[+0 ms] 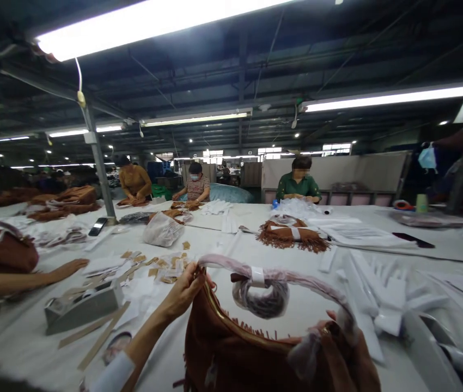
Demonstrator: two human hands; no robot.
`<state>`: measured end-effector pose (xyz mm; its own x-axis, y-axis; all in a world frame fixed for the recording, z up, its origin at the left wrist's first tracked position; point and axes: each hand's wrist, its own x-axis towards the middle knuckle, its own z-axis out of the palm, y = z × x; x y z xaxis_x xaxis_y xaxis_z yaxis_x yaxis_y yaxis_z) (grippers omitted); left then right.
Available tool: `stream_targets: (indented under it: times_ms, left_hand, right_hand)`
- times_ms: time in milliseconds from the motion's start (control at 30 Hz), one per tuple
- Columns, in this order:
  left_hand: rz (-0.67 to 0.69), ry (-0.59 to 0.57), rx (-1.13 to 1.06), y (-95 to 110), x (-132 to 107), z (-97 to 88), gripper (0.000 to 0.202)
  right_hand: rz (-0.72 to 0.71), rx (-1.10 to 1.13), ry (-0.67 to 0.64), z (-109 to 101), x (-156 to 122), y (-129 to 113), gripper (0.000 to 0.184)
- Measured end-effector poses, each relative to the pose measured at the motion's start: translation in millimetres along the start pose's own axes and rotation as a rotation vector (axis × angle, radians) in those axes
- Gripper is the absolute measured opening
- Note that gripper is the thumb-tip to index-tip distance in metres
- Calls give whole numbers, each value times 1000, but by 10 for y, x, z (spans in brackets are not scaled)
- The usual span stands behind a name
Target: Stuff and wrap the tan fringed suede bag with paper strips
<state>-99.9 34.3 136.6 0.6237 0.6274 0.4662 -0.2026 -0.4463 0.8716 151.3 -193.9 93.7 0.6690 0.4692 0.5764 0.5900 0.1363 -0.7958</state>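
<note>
Head view: L hand [182, 291] closed on top edge of brown suede fringed handbag [248, 354] by the zip; R hand [328, 322] at opp. rim, grip unclear. Bag's long axis runs L–R betw. hands, plastic-wrapped handle [272, 275] arching fwd of both, coiled strap in plastic [260, 299] under arc, above white counter [162, 359].

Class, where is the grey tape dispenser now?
In the head view, the grey tape dispenser sits lower left on the table, beside cardboard strips, left of the left hand.
</note>
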Motion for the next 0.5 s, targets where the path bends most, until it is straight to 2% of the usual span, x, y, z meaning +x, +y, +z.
stream_targets:
  times_ms: [100,233,400,500]
  left_hand:
    - [80,147,97,194,-54,77,36]
    - [162,270,167,686,-228,120,37]
    - [184,308,182,1462,-536,105,42]
    - [151,264,110,1793,-659,90,46]
  right_hand:
    - [-126,-43,21,-26,86,-104,43]
    - [-217,-60,56,-129,120,-469,37]
    - [-172,76,92,-407,4,-1115,46]
    - [-70,124,107,-582,-49,-1396,51]
